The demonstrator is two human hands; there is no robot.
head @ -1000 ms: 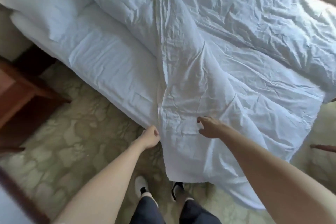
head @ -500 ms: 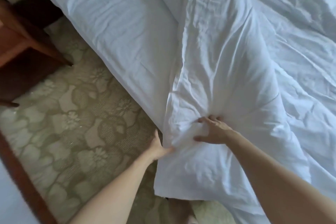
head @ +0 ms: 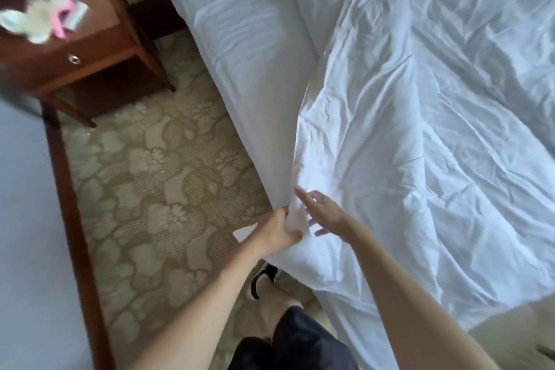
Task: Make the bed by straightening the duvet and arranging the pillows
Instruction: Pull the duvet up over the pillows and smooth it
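Far left: wooden nightstand (head: 90,51), blurred items on its surface. Patterned carpet (head: 156,177) between nightstand and bed. Bare fitted sheet (head: 255,48) shows along the bed's near side. Left hand (head: 277,231): grip closed, fingers and thumb bunching the duvet's edge at the mattress side. Right hand (head: 322,213): just beside the left, fingers extended and loose against the same fold, holding nothing. White duvet (head: 420,129): wrinkled, spread over the bed to the right, its near edge draping toward the floor.
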